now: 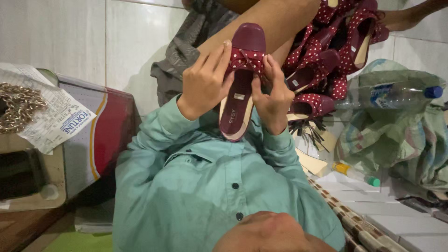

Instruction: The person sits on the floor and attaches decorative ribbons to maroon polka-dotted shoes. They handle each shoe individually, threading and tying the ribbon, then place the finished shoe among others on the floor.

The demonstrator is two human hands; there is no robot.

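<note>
Fixing the polka-dot bow [244, 59] on the maroon sandal [240, 84], looks like.
Your left hand [205, 81] and right hand [273, 95] both pinch it; next probably needs it pressed flat, centred.

Both hands, left [205, 81] and right [273, 95], are raised close together, fingers curled and pinching.

The sandal [240, 84] lies between the fingers [219, 56] of both hands, 1 sandal pile [326, 60] just right of them.

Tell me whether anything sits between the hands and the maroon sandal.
Nothing visible does. The left hand and right hand both already hold the sandal, fingers on its polka-dot bow.
</note>
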